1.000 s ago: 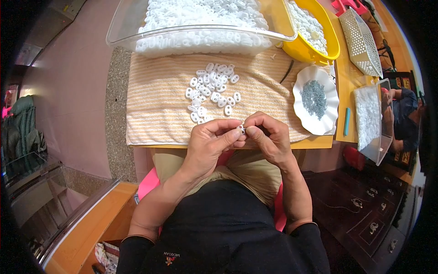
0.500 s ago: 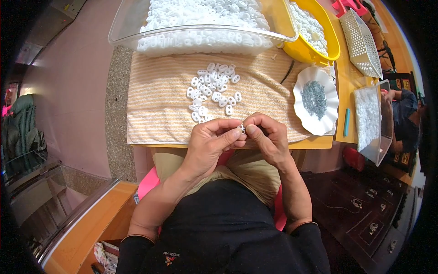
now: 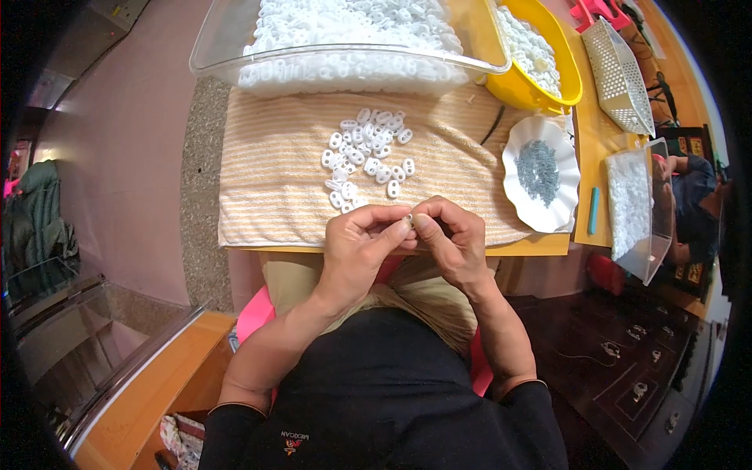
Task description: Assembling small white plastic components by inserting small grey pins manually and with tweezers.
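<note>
My left hand (image 3: 359, 244) and my right hand (image 3: 454, 241) meet over the near edge of the towel, both closed in a pinch. Between their thumbs and forefingers is a small white two-hole plastic piece (image 3: 409, 219), mostly covered by the fingertips. Whether something thin is held along with it is too small to see. Just beyond my fingers lies a loose pile of similar oval white pieces (image 3: 356, 157). Off to the right, a white wavy-rimmed plate (image 3: 518, 197) holds a heap of tiny grey metal-looking parts (image 3: 539, 174).
A striped towel (image 3: 266, 172) covers the table. At the back stand a clear bin (image 3: 223, 66) of white pieces and a yellow basin (image 3: 568, 70). Further right are a perforated basket (image 3: 623, 86), a blue stick (image 3: 593, 210), another clear bin (image 3: 662, 211) and a person (image 3: 697, 204).
My right hand has shifted slightly left, its fingertips closing further over the white piece, so less of it shows. The pile and the plate stay put.
</note>
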### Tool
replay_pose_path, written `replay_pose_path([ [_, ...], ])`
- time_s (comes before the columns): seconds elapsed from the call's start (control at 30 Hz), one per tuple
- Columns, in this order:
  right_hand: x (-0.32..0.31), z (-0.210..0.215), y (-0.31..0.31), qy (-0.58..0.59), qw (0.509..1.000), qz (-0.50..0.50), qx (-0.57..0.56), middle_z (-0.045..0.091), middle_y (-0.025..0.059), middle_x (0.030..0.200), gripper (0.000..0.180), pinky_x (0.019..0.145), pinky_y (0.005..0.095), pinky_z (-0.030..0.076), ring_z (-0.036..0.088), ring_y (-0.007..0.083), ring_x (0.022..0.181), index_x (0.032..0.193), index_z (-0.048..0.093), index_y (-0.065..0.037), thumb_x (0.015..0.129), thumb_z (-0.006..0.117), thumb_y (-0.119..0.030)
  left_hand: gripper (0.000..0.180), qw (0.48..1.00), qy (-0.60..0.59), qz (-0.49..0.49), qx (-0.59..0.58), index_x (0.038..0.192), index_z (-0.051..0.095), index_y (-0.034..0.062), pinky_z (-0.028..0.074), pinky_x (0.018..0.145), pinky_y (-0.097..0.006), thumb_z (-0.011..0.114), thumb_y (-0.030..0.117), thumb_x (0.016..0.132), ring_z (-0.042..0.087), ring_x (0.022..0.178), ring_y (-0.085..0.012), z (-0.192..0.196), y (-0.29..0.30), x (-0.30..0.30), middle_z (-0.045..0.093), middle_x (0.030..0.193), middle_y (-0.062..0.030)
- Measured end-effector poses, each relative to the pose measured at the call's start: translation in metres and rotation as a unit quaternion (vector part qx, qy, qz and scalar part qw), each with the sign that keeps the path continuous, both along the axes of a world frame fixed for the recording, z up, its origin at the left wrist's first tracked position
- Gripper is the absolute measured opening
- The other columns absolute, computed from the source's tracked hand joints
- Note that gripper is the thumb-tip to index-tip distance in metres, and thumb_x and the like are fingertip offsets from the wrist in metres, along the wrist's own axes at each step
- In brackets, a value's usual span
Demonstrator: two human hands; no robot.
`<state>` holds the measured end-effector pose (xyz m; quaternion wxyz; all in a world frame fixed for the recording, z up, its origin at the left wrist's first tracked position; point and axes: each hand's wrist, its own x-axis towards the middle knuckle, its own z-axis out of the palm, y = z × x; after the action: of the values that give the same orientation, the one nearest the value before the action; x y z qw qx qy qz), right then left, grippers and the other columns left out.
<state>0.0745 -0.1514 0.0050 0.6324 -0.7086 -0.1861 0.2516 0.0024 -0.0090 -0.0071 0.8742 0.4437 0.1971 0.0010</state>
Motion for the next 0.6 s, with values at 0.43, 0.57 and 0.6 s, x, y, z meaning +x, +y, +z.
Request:
replay_pose_path([
  [0.43,0.002,0.005,-0.008,0.040,0.999,-0.011,0.009,0.065,0.0023,0.080,0.013,0.065,0.0208,0.048,0.058,0.0061,0.072,0.092,0.062,0.003,0.090,0.061,-0.010,0.021,0.999,-0.034,-0.019,0.009,0.107,0.063,-0.0049,0.055,0.074,-0.023,0.062,0.007,0.090,0.065,0.079,-0.0106,0.005,-0.001,-0.001,0.068,0.091,-0.0091],
  [0.57,0.004,0.003,-0.011,0.083,0.996,-0.002,0.031,0.065,0.0017,0.081,0.016,0.067,0.0205,0.048,0.058,0.0059,0.074,0.093,0.063,0.003,0.092,0.060,-0.012,0.021,0.999,-0.036,-0.020,0.001,0.107,0.063,-0.0048,0.055,0.074,-0.022,0.063,0.007,0.090,0.064,0.078,-0.0097,0.006,-0.003,-0.001,0.068,0.091,-0.0086],
  [0.6,0.004,0.003,-0.012,0.083,0.996,0.004,0.039,0.066,0.0017,0.082,0.016,0.067,0.0206,0.048,0.058,0.0060,0.074,0.093,0.063,0.003,0.092,0.060,-0.013,0.021,0.999,-0.038,-0.020,-0.004,0.107,0.063,-0.0049,0.055,0.074,-0.022,0.063,0.007,0.090,0.064,0.078,-0.0094,0.006,-0.003,-0.001,0.068,0.090,-0.0085],
])
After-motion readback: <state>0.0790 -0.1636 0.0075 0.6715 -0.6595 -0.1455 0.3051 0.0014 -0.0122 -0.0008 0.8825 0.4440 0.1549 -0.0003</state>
